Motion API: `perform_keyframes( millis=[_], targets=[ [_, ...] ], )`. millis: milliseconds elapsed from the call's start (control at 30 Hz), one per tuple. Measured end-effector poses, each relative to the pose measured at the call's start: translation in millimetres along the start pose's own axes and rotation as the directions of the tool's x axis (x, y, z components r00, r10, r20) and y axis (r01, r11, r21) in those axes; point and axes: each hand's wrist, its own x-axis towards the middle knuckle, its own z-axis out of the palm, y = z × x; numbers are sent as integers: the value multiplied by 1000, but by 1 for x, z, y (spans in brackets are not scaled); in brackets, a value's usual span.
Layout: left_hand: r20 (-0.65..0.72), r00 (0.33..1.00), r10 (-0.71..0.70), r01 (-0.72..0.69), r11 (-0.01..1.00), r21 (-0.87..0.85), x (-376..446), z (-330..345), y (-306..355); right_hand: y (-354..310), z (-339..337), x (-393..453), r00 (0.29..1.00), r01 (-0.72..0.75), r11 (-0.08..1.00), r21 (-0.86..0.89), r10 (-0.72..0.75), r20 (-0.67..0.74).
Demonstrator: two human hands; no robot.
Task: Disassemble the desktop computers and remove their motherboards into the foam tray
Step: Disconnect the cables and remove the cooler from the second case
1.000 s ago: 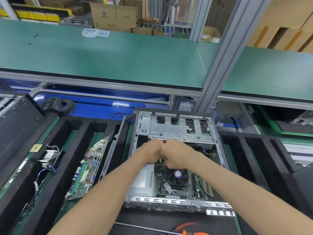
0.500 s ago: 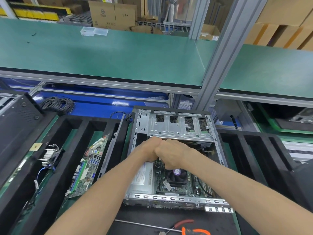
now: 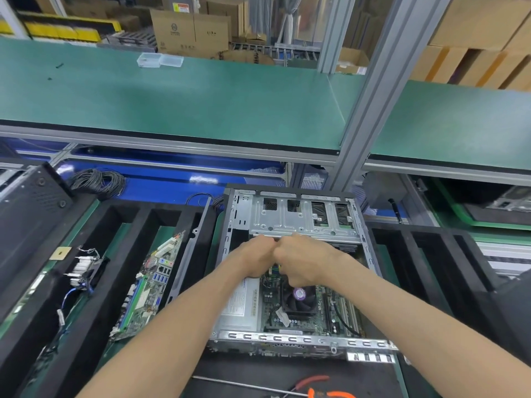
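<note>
An open desktop case [image 3: 298,216] lies in front of me with its metal drive cage at the far end. Its green motherboard [image 3: 330,311] with a black fan [image 3: 298,297] sits inside. My left hand [image 3: 255,258] and my right hand [image 3: 304,262] are fists pressed together just below the drive cage, over the board's far edge. What they grip is hidden under the fingers. A removed motherboard [image 3: 146,288] stands on edge in a slot of the black foam tray [image 3: 94,282] to the left.
A cooler with wires [image 3: 83,271] lies in the tray's left slot. A black case panel [image 3: 26,214] leans at far left. Red-handled pliers [image 3: 321,389] and a metal rod lie near me. Another black foam tray [image 3: 431,254] is on the right. A green shelf [image 3: 201,110] overhangs behind.
Both hands stay clenched together at the same spot below the drive cage; they shifted only slightly. The view has tilted a little.
</note>
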Motion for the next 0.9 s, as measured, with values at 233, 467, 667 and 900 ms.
perform_keyframes(
  millis=[233, 467, 667, 900],
  targets=[
    [45, 999, -3, 4, 1000, -20, -1, 4, 1, -2, 11, -11, 999, -49, 991, 123, 46, 30],
    [78, 997, -1, 7, 997, -72, -2, 5, -3, -7, 20, -10, 998, -62, 989, 131, 62, 2],
    [118, 990, 79, -75, 996, -40, 3, 6, -6, -8, 28, -11, 998, -63, 985, 160, 66, -13],
    [134, 991, 19, -20, 1000, 4, 5, 9, -7, -26, 39, 3, 979, -174, 945, 277, 196, -52]
  ],
)
